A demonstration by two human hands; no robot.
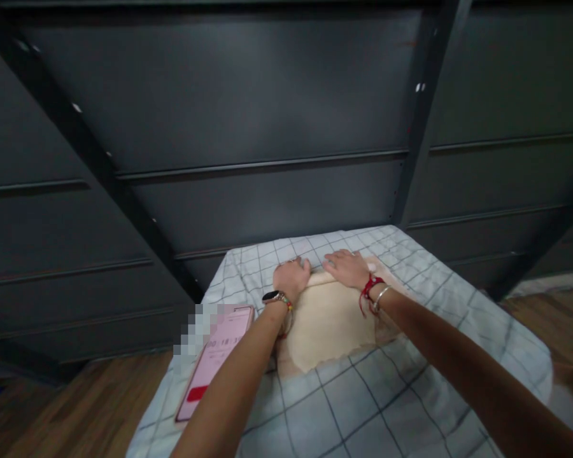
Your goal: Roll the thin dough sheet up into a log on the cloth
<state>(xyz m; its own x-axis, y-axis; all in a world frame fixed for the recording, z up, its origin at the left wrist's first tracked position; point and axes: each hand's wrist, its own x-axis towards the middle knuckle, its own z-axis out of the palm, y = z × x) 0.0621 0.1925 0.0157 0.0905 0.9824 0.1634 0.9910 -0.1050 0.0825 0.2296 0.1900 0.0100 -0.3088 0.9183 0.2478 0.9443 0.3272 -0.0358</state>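
A cream-coloured cloth [332, 324] lies on a bed with a white checked sheet [372, 401]. My left hand [291, 277] rests on the cloth's far left edge, fingers curled down onto it; the wrist bears a dark watch and a beaded band. My right hand [346, 268] lies flat on the far edge just to the right, fingers stretched out, with a red string and a silver bangle on the wrist. The two hands are close together, almost touching.
A pink phone [214, 362] with a lit screen lies on the sheet left of my left forearm. Dark panelled wall [267, 127] with slanted black beams rises behind the bed. Wooden floor [76, 407] shows at both sides.
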